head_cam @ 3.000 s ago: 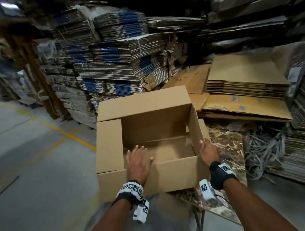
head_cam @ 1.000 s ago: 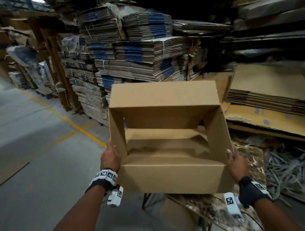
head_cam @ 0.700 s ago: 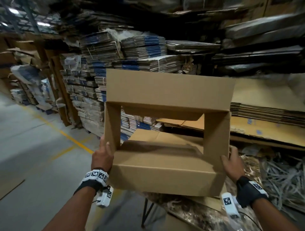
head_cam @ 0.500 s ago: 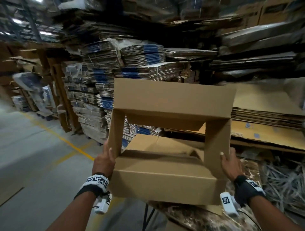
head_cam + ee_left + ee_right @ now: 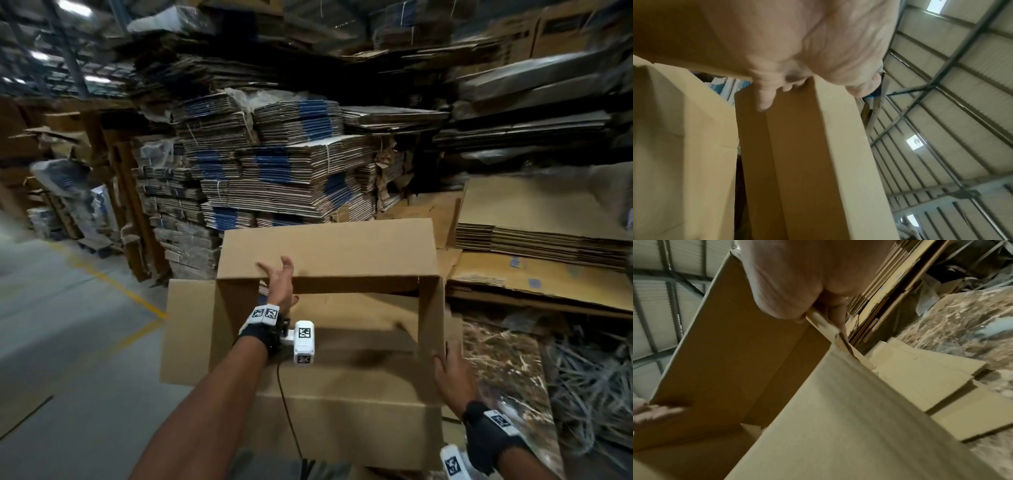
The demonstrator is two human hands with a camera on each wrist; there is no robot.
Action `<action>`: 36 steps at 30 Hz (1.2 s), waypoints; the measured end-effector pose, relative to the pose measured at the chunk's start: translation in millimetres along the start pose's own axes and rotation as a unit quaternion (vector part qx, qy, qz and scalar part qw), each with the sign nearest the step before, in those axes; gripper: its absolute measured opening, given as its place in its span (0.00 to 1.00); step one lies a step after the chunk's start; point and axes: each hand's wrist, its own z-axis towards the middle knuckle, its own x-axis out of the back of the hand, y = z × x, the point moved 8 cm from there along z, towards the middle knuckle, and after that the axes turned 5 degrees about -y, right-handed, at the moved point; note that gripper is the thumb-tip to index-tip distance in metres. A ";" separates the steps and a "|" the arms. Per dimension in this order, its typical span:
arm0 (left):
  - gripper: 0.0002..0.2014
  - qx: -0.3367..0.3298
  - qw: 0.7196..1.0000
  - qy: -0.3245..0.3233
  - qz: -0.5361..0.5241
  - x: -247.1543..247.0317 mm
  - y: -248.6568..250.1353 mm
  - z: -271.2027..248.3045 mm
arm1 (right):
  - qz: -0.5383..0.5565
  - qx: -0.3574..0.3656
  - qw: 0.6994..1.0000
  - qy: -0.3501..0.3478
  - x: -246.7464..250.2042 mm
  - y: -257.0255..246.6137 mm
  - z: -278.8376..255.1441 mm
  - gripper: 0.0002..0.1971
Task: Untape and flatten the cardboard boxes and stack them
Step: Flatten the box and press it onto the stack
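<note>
1 cardboard box [image 5: 342, 428], 2 hands clamped on it: left hand [image 5: 279, 279] on far wall, right hand [image 5: 452, 373] on right wall.

Right hand [image 5: 797, 272] at 12 o'clock, thumb and finger pinching a panel edge of the open brown cardboard box [image 5: 735, 353]. Blurred left hand [image 5: 655, 412] at 9 o'clock on the box's panel. Stacked flattened cardboard sheets [image 5: 890, 280] at 1 o'clock, mottled brown surface [image 5: 972, 318] at 3 o'clock.

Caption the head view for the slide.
Left hand grips the far panel of an open-ended cardboard box, right hand holds its side wall; flattened cardboard stacks behind.
</note>
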 end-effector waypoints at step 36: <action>0.26 0.002 0.972 0.207 -0.108 53.3 18.7 2.4 | 0.070 0.139 0.964 -0.214 -74.8 -66.1 -9.9 0.30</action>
